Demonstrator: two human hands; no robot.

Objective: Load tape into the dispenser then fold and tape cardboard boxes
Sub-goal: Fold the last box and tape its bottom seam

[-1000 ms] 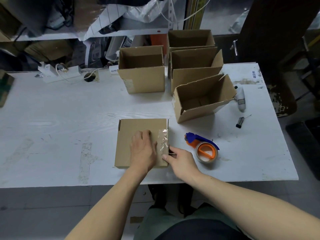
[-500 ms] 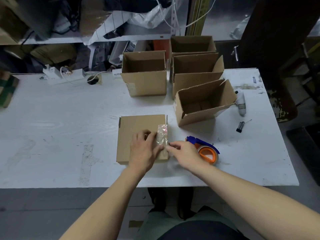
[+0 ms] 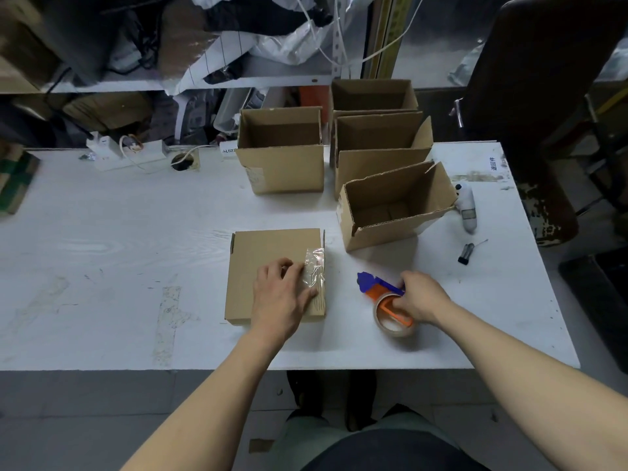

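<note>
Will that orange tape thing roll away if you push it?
Probably not far. The tape dispenser lies on its side on the table, so the round roll can't easily roll. Its blue blade end sticks out and would likely stop it. The right hand grips it too.

The boxes (image 3: 390, 202) are matt brown corrugated cardboard, the fluted edge showing along the nearest open one's rim, and the flat box (image 3: 268, 260) bears a strip of glossy, wrinkled clear tape (image 3: 315, 270). The dispenser (image 3: 380, 288) is smooth blue and orange plastic. The table (image 3: 119, 253) is white, matt, scuffed and stained, its paint chipped at the far right corner
</note>
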